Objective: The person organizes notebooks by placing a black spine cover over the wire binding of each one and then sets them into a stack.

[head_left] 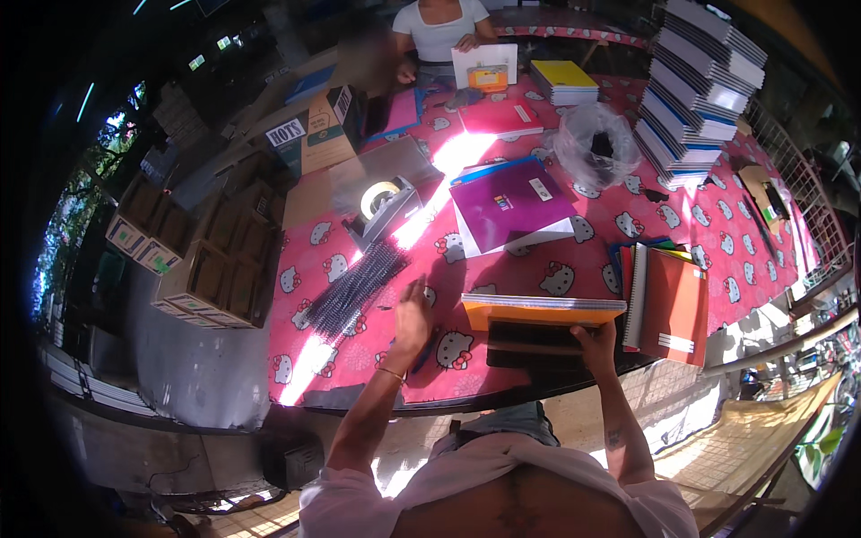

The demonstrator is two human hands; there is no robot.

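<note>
My right hand (596, 348) grips the right end of an orange notebook (516, 314), thumb on the near side. The notebook is tipped up near the table's front edge, its page edges facing up. A dark flat panel (529, 345) lies against its near side; I cannot tell whether it is part of the notebook. To the left, my left hand (413, 318) is held over the table with fingers stretched out and nothing in them. Beside it lies a bundle of black spiral binding coils (359, 285). A purple notebook (509, 206) rests on white and blue sheets farther in.
Spiral notebooks with red-brown covers (673, 305) are piled at right. Behind them rises a tall notebook stack (695, 99). A tape dispenser (386, 211), clear plastic bag (594, 148) and cardboard box (327, 130) stand on the pink patterned tablecloth (305, 255). Across the table, a person (439, 31) holds a white sheet.
</note>
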